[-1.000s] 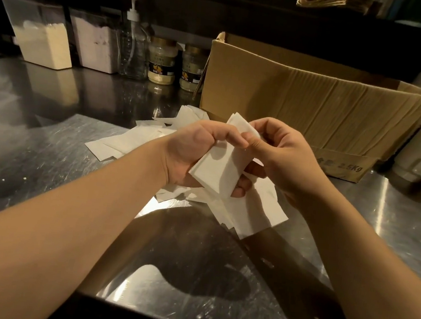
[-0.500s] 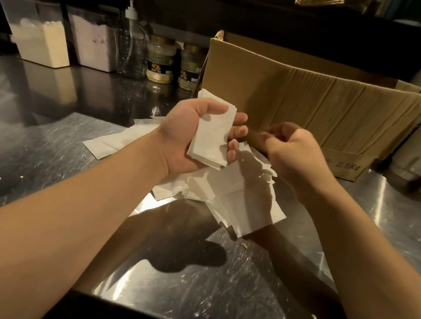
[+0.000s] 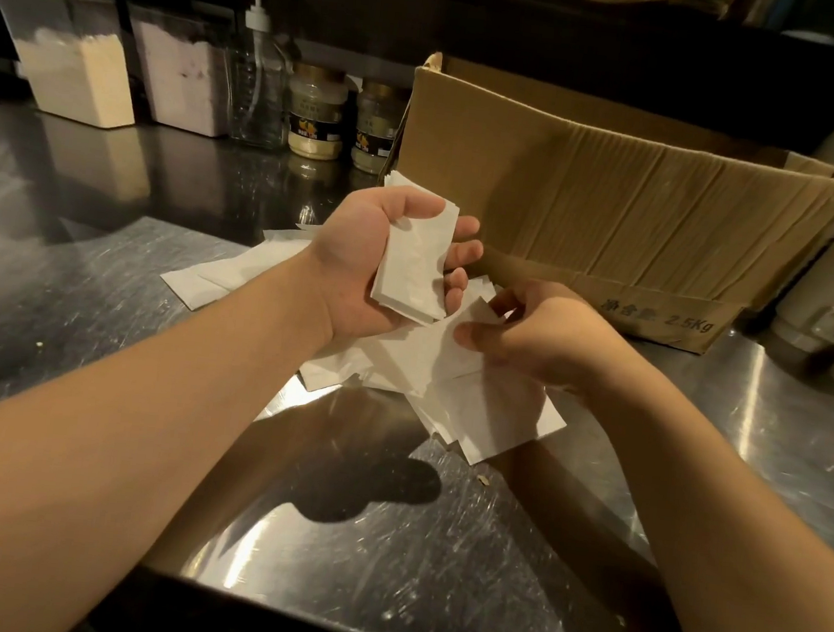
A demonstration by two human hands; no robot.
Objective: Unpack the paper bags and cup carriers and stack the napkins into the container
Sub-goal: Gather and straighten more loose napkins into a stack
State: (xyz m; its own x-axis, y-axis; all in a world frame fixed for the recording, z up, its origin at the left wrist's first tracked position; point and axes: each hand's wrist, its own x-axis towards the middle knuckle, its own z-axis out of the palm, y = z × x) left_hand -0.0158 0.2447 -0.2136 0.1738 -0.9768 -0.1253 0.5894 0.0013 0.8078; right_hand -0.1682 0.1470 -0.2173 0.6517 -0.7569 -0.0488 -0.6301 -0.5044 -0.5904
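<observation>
Napkins (image 3: pixel 412 264) sit as a small stack gripped in our left hand (image 3: pixel 379 266), raised over the loose pile (image 3: pixel 449 380) in the middle of the steel counter (image 3: pixel 101 295), while our right hand (image 3: pixel 540 338) pinches one sheet off that pile. Gripped this loosely, the stack could fan out or slip. Our pinch might also lift two clinging sheets and drag others toward the counter's front edge.

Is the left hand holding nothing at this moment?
No, the left hand grips a small stack of white napkins with its fingers curled round it.
</observation>
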